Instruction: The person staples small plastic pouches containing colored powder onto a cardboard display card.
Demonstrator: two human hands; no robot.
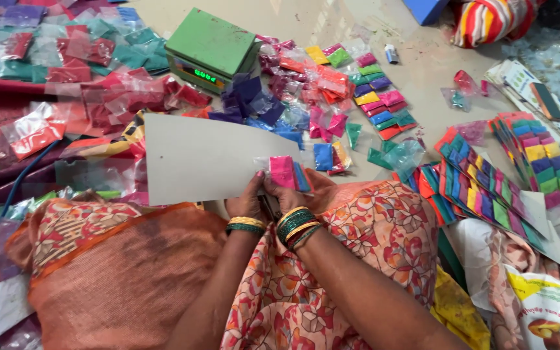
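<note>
left grip: the left hand is closed on the lower edge of a grey card sheet, thumb on top, a gold and green bangle at the wrist.
right grip: the right hand pinches small sachets of coloured powder against the card's right end; the pink one faces up, with orange and blue ones behind it.
where the card is: held flat above the person's lap, over the patterned orange and pink cloth, its right end between both hands.
just beyond the card: loose blue, purple and pink sachets lie on the floor, touching one another.
further back: a green weighing scale with a lit green display stands among the sachets.
left side: a heap of red, teal and purple sachets, and a blue cable running down past it.
right side: finished cards with rows of multicoloured sachets overlap in a fan, more of them beyond.
lower right: a printed white bag and a yellow bag beside the lap.
</note>
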